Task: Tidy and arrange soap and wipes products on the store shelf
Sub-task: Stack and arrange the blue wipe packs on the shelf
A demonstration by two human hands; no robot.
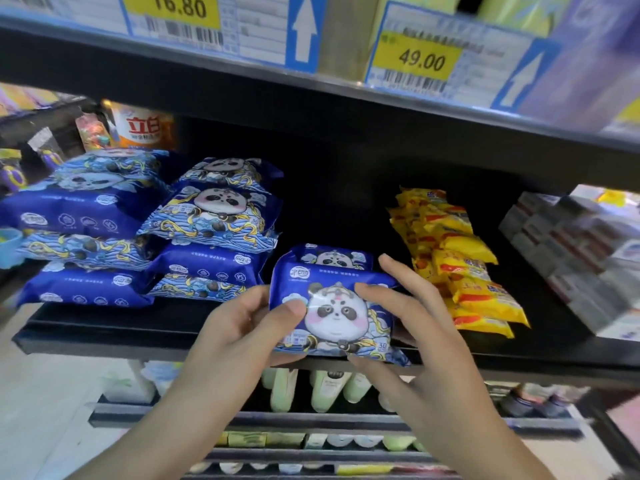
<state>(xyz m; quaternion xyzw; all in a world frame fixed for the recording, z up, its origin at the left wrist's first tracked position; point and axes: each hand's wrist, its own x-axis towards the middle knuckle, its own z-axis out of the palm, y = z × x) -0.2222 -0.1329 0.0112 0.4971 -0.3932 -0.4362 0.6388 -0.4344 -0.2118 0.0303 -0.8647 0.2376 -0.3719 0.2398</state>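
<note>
Wipes pack (pixel 332 317) is between your hands at the front lip of the black shelf (pixel 104 336): blue wrap, cartoon panda face, yellow swirls. Your left hand (pixel 239 327) pinches its left edge, thumb on top; your right hand (pixel 412 317) curls round the right side. Another pack (pixel 332 258) lies just behind. Blue stacks (pixel 207 230) sit left, yellow packets (pixel 460 261) right, dark open shelf between.
</note>
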